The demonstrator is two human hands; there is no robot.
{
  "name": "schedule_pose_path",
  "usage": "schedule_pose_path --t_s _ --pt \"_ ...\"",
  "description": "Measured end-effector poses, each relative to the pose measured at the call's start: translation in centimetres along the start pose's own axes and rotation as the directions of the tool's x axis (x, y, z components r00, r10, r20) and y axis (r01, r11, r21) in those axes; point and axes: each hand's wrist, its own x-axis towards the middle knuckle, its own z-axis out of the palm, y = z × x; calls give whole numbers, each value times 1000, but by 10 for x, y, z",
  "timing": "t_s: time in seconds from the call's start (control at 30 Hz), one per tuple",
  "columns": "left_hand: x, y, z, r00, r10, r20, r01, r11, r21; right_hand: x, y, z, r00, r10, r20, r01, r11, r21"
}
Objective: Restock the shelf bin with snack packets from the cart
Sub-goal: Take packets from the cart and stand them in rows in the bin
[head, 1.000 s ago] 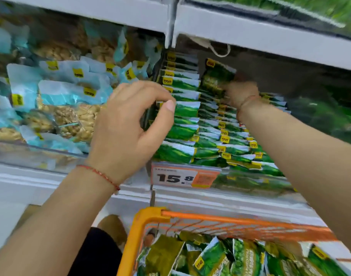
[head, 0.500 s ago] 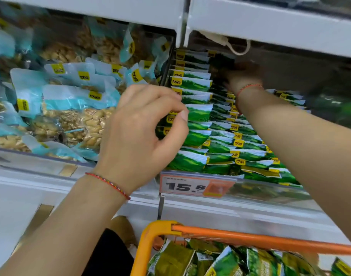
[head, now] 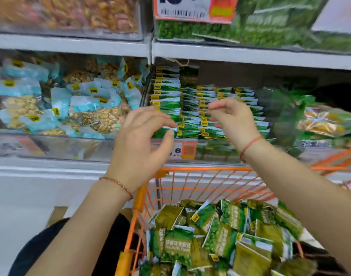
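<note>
The whole picture is smeared by motion, so the print on most packets cannot be read. The price label [head: 187, 149] on the front of the shelf bin [head: 214, 150] is half covered by the left hand [head: 139, 144]; only the digits ".8" show. A second price label [head: 194, 8] at 12 o'clock is cut off by the top edge. At 3 o'clock some green and yellow bags [head: 326, 121] are too blurred to name, and a dark shape behind them I cannot identify.

Both hands hover in front of the bin, apart from each other. The left hand is at the centre, its grip released: fingers loosely curved, thumb near the fingertips, holding nothing. The right hand [head: 233, 119], toward 2 o'clock from it, is also loose and holds nothing. Each wrist carries a thin red string.

The green snack packets [head: 192, 108] stand in tidy rows inside the bin, just behind the hands. More of the same packets [head: 220, 232] lie in a loose heap in the orange cart [head: 206, 168] at 6 o'clock, below the shelf.

At 9 o'clock the neighbouring bin holds blue-topped nut bags [head: 75, 108]. White shelves [head: 71, 44] run across the picture, and the upper one carries more bins. A bit of pale floor shows at 8 o'clock.
</note>
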Motion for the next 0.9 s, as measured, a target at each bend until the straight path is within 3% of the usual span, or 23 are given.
schedule_pose_path --t_s 0.13,0.2,0.23,0.3,0.37,0.43,0.57,0.7,0.8,0.9 --pt "-28 50 -12 993 56 107 -48 996 -70 -55 -8 -29 997 -66 27 67 997 -39" --pt "-43 61 -3 941 55 333 -49 998 -26 -80 -11 -43 986 -33 165 56 989 -134" --pt "-50 62 3 864 -8 504 -5 1000 25 -92 -9 -49 962 15 273 53 970 -239" --pt "-62 64 14 588 -161 793 25 983 181 -113 0 -60 862 175 476 89 872 -482" --pt "-73 68 24 302 -279 912 -93 943 319 -134 15 -66 745 384 545 181 670 -720" --pt "-85 74 38 166 -375 912 -139 907 399 -155 30 -70 686 518 511 299 440 -847" --pt "-102 79 82 243 -348 905 -148 909 390 -179 63 -74 613 658 437 343 277 -898" --pt "-100 86 109 281 -253 926 -197 929 314 -179 69 -77 568 690 448 336 303 -892" --pt "-103 84 117 302 -264 916 -227 913 338 -178 72 -73 557 699 448 343 298 -891" --pt "-104 87 113 345 -218 913 -223 926 305 -175 79 -69 532 688 494 286 404 -869"
